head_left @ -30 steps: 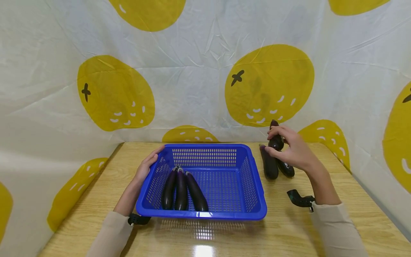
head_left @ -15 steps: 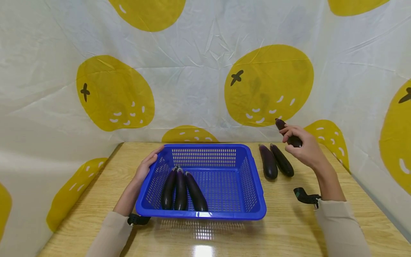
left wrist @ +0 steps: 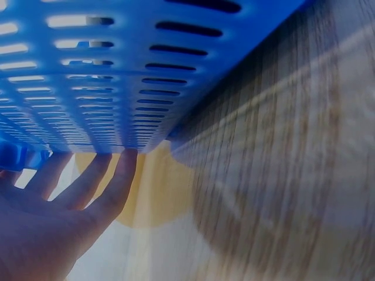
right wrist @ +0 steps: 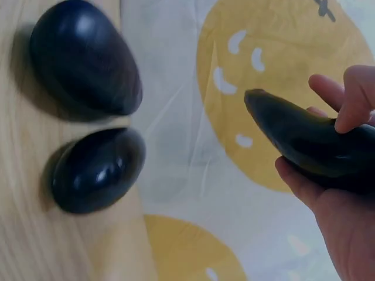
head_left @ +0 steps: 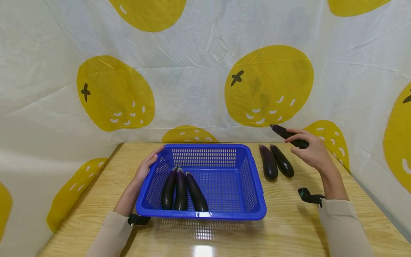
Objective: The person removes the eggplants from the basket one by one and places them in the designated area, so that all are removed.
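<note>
A dark purple eggplant (head_left: 282, 132) is held in my right hand (head_left: 313, 150), raised above the table's back right with its stem end pointing left. In the right wrist view, thumb and fingers wrap the thick end of this eggplant (right wrist: 299, 137). Below it, two more eggplants (head_left: 268, 162) lie side by side on the table, to the right of a blue plastic basket (head_left: 200, 215). Three eggplants (head_left: 181, 191) lie inside the basket's left half. My left hand (head_left: 146, 167) rests against the basket's left side; extended fingers (left wrist: 114, 187) touch its slotted wall (left wrist: 126, 93).
The basket stands mid-table on a wood-grain tabletop (head_left: 279, 221). A white cloth (head_left: 192, 89) with yellow fruit prints hangs behind the table and along both sides. Each wrist carries a black camera mount (head_left: 309, 196).
My right hand has moved right, lifting the eggplant away from the two on the table. The held eggplant has swung from upright to slanting left. The left hand and basket stay put.
</note>
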Motion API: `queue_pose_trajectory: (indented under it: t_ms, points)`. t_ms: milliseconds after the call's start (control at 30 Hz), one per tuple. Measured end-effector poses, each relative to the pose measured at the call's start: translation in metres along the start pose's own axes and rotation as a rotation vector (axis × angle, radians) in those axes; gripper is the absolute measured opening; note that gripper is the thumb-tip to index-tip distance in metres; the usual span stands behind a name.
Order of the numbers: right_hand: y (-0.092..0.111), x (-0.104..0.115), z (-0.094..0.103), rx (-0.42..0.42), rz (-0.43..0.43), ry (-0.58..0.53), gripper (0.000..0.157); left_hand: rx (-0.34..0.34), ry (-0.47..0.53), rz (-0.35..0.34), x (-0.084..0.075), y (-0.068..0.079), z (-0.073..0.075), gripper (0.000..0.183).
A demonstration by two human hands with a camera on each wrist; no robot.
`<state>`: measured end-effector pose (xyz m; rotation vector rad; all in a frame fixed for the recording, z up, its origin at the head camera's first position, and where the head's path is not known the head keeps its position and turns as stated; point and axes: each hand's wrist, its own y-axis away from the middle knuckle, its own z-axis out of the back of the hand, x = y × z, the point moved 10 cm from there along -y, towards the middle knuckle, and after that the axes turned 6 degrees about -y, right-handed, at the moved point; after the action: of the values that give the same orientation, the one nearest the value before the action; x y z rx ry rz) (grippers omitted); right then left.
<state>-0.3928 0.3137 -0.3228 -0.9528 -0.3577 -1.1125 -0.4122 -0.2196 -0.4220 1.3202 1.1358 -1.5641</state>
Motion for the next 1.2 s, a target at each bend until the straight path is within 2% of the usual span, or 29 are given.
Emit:
queue_pose_trajectory:
  t_ms: [233, 367, 533, 700, 1000, 1200]
  points:
    - [0.003, -0.021, 0.005, -0.006, 0.028, 0.045, 0.033, 0.002, -0.004, 0.000, -0.001, 0.000, 0.000, 0.055]
    - [0.006, -0.040, 0.004, 0.032, -0.014, 0.091, 0.035, 0.004, -0.001, -0.002, -0.001, 0.000, -0.001, 0.056]
    - [0.008, -0.060, -0.004, 0.078, -0.044, 0.155, 0.054, 0.007, -0.001, 0.000, -0.001, 0.001, 0.000, 0.056]
    - [0.010, -0.072, -0.015, 0.131, -0.044, 0.100, 0.067, 0.010, -0.010, -0.002, -0.001, 0.002, 0.000, 0.057]
    - [0.013, -0.087, -0.022, 0.140, -0.080, 0.079, 0.068, 0.007, 0.011, 0.008, 0.002, 0.000, 0.000, 0.056]
    - [0.017, -0.101, -0.030, 0.243, -0.181, 0.117, 0.055, 0.007, 0.008, 0.013, 0.002, 0.000, 0.000, 0.056]
